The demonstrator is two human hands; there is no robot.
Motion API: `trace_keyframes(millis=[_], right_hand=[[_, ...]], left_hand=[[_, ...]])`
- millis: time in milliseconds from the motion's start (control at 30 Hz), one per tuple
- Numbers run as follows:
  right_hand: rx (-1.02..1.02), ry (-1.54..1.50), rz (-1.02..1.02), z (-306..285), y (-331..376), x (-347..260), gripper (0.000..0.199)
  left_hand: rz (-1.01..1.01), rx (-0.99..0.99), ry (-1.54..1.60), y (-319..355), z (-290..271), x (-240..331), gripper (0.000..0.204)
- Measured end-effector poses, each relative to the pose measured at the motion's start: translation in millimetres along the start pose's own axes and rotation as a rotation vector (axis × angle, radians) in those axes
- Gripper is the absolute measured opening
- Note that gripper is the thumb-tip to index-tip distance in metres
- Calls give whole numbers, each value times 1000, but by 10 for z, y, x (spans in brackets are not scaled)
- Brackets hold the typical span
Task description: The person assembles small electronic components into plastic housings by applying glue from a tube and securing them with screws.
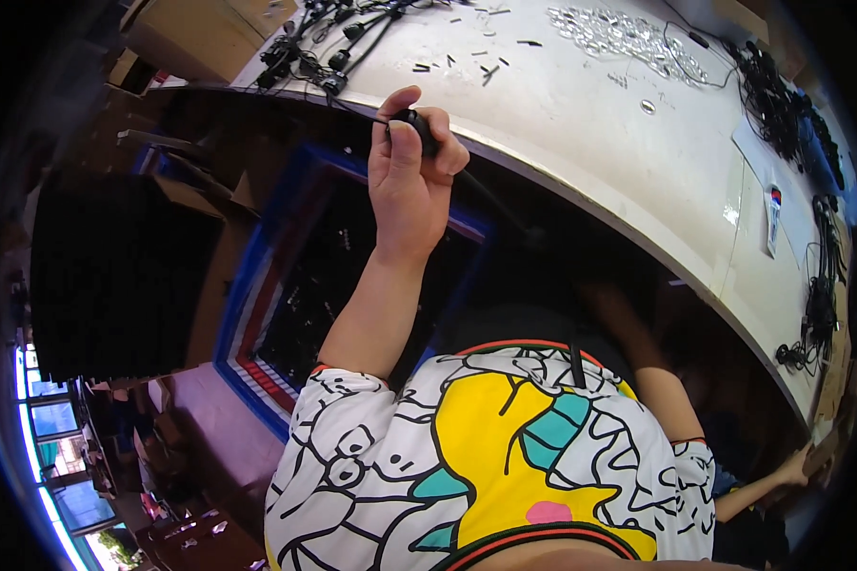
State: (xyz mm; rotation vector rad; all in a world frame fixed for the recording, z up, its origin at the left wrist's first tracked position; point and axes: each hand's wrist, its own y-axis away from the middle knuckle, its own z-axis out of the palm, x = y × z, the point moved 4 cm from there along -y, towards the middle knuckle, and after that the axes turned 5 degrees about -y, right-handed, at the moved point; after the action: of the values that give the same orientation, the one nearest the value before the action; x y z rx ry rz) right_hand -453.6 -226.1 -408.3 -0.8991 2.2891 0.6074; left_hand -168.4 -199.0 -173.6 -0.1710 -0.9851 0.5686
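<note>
My left hand [411, 176] is raised in front of the white table's near edge, left of the middle. Its thumb and fingers are closed round a small black round piece [425, 139]. A thin black cable [357, 110] runs from that piece up and left to the tabletop. What seems to be a dark cord or rod [490, 193] trails from it down and right into shadow. My right forearm [643, 343] reaches under the table into the dark, where the fingers of my right hand [600, 295] are lost.
On the white table [600, 133] lie black cables [338, 57], loose black bits [490, 72], clear round discs [628, 43] and a tube [774, 221]. More cables [822, 276] lie at right. A blue-rimmed crate [243, 314] stands lower left. Another person's hand [792, 468] shows lower right.
</note>
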Motion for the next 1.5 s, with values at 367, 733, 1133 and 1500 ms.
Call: trace_keyframes(millis=[367, 733, 1133, 1500], right_hand=[[-163, 79, 81, 134, 178, 200, 35], [684, -20, -466, -1772, 336, -1900, 24], [513, 44, -309, -1200, 284, -1512, 10], [507, 242, -363, -1176, 347, -1476, 6]], left_hand=[[22, -12, -23, -98, -63, 351, 42], [-443, -331, -30, 822, 845, -996, 27], [-418, -597, -668, 1131, 468, -1474, 34], [-757, -429, -635, 678, 349, -892, 17]])
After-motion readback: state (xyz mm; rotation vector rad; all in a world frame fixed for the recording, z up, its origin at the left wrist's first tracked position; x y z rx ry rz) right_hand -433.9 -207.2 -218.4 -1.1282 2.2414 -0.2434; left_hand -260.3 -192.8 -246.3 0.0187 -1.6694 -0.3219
